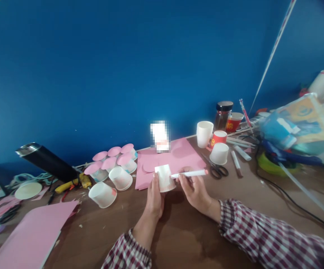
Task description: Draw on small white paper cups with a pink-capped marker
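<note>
A small white paper cup is in my left hand, held upside down a little above the brown table with its wider rim low. My fingers wrap its left side. My right hand pinches a white marker with a pinkish end, pointing left. The marker's left tip is at the cup's right side; I cannot tell whether it touches. Faint pinkish marks show on the cup. Behind both hands lie pink paper sheets. Black-handled scissors rest to the right of my right hand.
Left of my hands stand two white cups and several cups topped with pink discs. A black tumbler leans behind a yellow glue gun. At right are white cups, a dark-lidded jar, markers and a black cable.
</note>
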The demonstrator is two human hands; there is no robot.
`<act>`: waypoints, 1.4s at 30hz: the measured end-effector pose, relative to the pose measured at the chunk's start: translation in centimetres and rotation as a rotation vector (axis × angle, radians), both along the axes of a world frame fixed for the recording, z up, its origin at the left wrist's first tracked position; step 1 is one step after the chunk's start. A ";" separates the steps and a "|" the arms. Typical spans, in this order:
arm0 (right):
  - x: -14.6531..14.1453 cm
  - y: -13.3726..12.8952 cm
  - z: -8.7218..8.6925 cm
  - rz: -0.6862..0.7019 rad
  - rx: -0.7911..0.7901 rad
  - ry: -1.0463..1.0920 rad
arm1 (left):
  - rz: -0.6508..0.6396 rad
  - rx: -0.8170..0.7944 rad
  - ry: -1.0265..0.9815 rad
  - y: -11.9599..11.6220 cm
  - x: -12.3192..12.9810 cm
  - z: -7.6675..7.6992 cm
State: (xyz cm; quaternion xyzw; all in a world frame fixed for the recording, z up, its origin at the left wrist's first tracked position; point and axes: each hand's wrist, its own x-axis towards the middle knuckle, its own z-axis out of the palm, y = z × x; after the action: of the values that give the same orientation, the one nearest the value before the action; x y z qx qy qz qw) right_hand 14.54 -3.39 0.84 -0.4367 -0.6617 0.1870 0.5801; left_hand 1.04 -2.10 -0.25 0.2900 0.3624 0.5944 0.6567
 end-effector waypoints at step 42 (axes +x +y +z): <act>0.1 -0.5 -0.7 0.105 0.007 -0.011 | 0.021 0.021 -0.036 0.1 0.0 0.1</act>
State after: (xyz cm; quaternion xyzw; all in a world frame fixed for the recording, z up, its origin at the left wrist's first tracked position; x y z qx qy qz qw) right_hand 14.65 -3.86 0.14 -0.4003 -0.6877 0.2125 0.5671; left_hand 1.08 -2.04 -0.19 0.2823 0.3471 0.6103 0.6537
